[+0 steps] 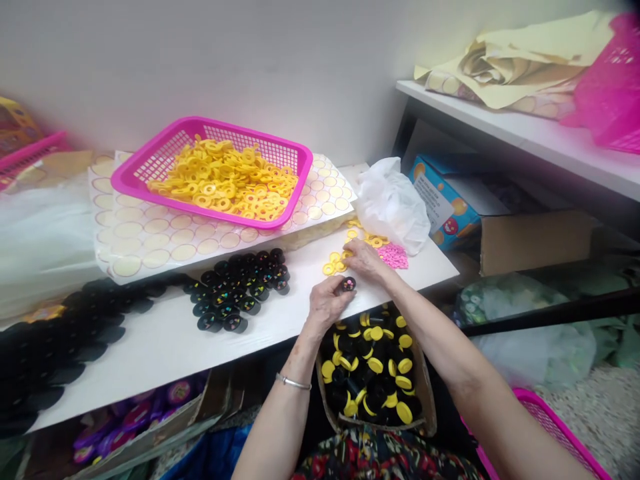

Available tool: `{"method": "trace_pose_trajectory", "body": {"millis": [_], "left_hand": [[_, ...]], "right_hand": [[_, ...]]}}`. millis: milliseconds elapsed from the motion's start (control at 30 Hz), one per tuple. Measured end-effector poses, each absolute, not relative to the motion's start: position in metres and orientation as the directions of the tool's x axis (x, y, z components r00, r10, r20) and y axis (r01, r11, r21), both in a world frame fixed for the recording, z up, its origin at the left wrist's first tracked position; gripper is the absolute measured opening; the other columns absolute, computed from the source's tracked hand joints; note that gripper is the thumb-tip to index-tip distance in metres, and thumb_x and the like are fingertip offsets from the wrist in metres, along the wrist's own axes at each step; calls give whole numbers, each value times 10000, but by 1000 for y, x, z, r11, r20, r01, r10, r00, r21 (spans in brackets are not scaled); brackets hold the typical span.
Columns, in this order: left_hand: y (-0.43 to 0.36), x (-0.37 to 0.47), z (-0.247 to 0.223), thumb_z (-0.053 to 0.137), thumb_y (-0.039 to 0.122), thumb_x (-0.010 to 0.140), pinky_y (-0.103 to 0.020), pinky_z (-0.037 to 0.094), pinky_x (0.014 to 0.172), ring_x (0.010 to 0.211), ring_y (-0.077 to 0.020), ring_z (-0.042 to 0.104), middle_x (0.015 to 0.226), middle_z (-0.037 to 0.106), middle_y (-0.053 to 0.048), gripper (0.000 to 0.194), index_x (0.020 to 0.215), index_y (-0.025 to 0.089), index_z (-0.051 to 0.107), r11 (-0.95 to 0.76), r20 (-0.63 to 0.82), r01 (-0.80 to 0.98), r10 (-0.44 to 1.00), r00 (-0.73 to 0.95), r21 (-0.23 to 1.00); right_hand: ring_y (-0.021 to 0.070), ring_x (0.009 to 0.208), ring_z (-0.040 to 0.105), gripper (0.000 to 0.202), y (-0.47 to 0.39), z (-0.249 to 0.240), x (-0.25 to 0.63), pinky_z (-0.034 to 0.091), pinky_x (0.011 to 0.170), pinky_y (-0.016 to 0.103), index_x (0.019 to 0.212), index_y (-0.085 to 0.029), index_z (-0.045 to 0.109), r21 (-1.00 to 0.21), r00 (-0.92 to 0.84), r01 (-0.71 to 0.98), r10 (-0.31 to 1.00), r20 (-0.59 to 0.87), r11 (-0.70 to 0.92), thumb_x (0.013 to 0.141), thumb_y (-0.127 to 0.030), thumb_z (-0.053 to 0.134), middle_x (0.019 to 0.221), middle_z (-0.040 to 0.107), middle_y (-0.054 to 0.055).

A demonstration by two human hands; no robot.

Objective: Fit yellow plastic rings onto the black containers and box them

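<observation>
My left hand (327, 300) is wrapped round a small black cylindrical cup (349, 284), just above the white table. Pink and other coloured bits show in the cup's open top. Beside it, my right hand (369, 259) reaches into loose yellow rings, its fingertips closed at the edge of a yellow ring (346, 255). More yellow rings (330, 268) lie by those fingers. A small heap of pink pieces (394, 256) is right of my right hand. To the left stand several black cups (235, 293) with coloured bits inside.
A pink basket (120, 175) full of yellow rings sits on printed sheets (183, 250). Below my hands is a carton (428, 400) of black cylinders with yellow caps. A white plastic bag (393, 200) and a blue box (431, 200) lie at right. Many black cylinders (65, 340) crowd the left.
</observation>
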State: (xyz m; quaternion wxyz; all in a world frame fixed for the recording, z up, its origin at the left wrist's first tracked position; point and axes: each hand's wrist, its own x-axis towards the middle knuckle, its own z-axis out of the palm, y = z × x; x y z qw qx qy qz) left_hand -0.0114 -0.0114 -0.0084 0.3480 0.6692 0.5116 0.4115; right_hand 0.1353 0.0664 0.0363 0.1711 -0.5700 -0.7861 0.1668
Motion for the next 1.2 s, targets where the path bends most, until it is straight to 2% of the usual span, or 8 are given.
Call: {"method": "trace_pose_trajectory", "body": {"millis": [167,300,400,467,600,733,967,1200], "left_hand": [[-8,-10,-13,715,285,593,-226,402,583,606,-102,481,705,577,15,320,890,171,681,-207,184,361,978,98,909],[-8,-11,-8,708,214,554,-224,413,568,593,-95,495,789,612,-11,408,958,167,676,-225,220,224,974,51,948],[-19,-13,5,688,198,581,-210,390,533,549,-68,471,804,618,-18,279,857,161,682,-207,211,57,974,-85,977],[-33,-13,14,689,240,620,-203,379,515,535,-63,474,762,624,-17,207,807,153,675,-113,94,-97,979,-183,989],[-64,-6,32,648,345,706,-189,356,475,486,-61,475,592,600,-9,251,812,119,681,177,-184,-352,983,12,919],[-74,-1,42,758,267,573,-171,349,454,450,-36,462,580,604,8,262,764,107,678,285,-298,-414,954,33,864],[-65,-4,47,789,214,496,-173,358,451,434,-28,448,570,603,20,264,709,100,681,262,-295,-411,955,-18,873],[-42,-3,46,748,266,534,-176,332,449,440,-36,438,566,615,0,293,760,91,683,183,-282,-385,934,-218,905]], "right_hand": [[136,745,500,235,61,39,142,399,711,271,907,-133,618,-731,-117,633,965,236,256,728,-274,563,877,568,41],[121,681,527,337,38,41,150,455,685,290,938,-145,602,-984,106,145,987,120,104,655,-319,656,808,583,8],[119,663,566,386,6,42,152,492,694,308,955,-168,589,-978,121,-203,992,20,45,616,-305,712,776,594,-8],[120,679,581,372,-20,43,149,496,721,307,944,-177,603,-967,102,-249,994,24,49,606,-269,730,784,604,-4],[130,803,584,255,-65,47,135,492,744,270,895,-193,613,-974,33,-161,987,157,160,654,-213,693,921,569,18],[147,892,554,215,-81,50,127,479,759,265,924,-199,594,-950,-52,61,951,304,307,715,-150,604,951,547,35],[171,871,525,260,-74,60,126,446,771,298,1006,-173,561,-748,-213,449,872,441,488,760,-102,514,913,549,66],[196,866,502,135,-40,54,130,423,755,305,910,-180,579,-604,-193,688,904,382,403,801,-250,546,891,555,66]]}}
